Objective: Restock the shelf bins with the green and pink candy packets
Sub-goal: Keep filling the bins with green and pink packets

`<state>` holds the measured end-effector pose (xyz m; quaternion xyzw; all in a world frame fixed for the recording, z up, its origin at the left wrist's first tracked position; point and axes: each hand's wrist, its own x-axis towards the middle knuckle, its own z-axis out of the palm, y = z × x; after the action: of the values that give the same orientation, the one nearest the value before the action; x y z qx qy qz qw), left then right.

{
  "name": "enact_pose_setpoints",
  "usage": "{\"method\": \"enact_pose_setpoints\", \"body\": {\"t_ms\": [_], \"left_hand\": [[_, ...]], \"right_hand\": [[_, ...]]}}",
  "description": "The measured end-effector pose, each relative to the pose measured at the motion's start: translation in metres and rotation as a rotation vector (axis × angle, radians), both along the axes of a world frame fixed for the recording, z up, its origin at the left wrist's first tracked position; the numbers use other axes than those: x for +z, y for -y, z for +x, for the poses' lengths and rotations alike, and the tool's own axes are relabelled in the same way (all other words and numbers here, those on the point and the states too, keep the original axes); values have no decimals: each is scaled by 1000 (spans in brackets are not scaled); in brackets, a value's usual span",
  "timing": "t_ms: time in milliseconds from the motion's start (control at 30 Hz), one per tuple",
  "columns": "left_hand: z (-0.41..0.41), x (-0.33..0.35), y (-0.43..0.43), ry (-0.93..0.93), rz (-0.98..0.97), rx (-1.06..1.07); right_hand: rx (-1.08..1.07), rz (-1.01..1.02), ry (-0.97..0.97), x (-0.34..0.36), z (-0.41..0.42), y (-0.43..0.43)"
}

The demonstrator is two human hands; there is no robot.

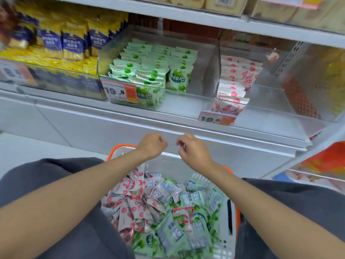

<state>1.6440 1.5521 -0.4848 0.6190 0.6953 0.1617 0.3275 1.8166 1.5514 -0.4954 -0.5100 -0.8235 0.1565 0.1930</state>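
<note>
A white basket with an orange rim (228, 212) sits between my knees, heaped with pink candy packets (130, 204) on the left and green candy packets (177, 232) on the right. Above it, a clear shelf bin (203, 71) holds rows of green packets (149, 64) in its left part. The clear bin to its right (270, 101) holds a stack of pink packets (235, 79) against its left wall. My left hand (152, 144) and my right hand (192, 148) hover close together over the basket's far edge, fingers curled, with nothing visible in them.
Yellow and blue snack bags (71, 43) fill the bin left of the green one. Price tags (119, 91) hang on the bin fronts. A grey shelf ledge (168, 126) runs just beyond my hands. Another shelf board (205, 17) sits above the bins.
</note>
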Motion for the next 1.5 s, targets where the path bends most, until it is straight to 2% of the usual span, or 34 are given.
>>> {"method": "enact_pose_setpoints", "body": {"t_ms": [100, 133, 200, 267, 500, 633, 700, 767, 867, 967, 1033, 1067, 1133, 1233, 1300, 1367, 1500], "left_hand": [[-4, -33, 13, -127, -177, -150], [-6, -40, 15, -158, -207, -187], [-10, -47, 16, -233, -242, -242], [-14, -53, 15, -267, -276, -267], [-28, -69, 15, -311, -356, -268], [-22, -70, 18, -338, -398, -307], [-19, -68, 20, -334, -408, -308], [-16, -66, 21, -328, -445, -292], [-10, -59, 25, -164, -543, -185], [8, -44, 30, 217, -627, -13], [23, -32, 33, 460, -565, 45], [29, -25, 36, 513, -483, 64], [38, -17, 39, 527, -276, 132], [45, -1, 45, 569, -101, 216], [53, 19, 47, 611, -53, 152], [66, 43, 43, 677, -22, 46], [95, 87, 16, 518, 224, -27]], "right_hand": [[-11, -513, 275, -73, 20, 19], [4, -635, 329, -91, 25, 22], [18, -752, 395, -114, 32, 22], [21, -786, 409, -129, 32, 19], [46, -875, 242, -177, -10, 27], [87, -663, 297, -185, -16, 40], [36, -626, 242, -178, -16, 43], [-70, -656, 98, -168, -13, 40], [-235, -664, -176, -138, -10, 29], [-296, -625, -419, -93, -9, 29], [-224, -600, -523, -64, -8, 37], [-161, -613, -533, -52, -6, 41], [-66, -588, -501, -32, 6, 46], [-187, -531, -487, -4, 36, 39], [-253, -633, -555, 15, 60, 31], [-201, -743, -662, 36, 79, 23], [-157, -700, -819, 83, 102, 13]]}}
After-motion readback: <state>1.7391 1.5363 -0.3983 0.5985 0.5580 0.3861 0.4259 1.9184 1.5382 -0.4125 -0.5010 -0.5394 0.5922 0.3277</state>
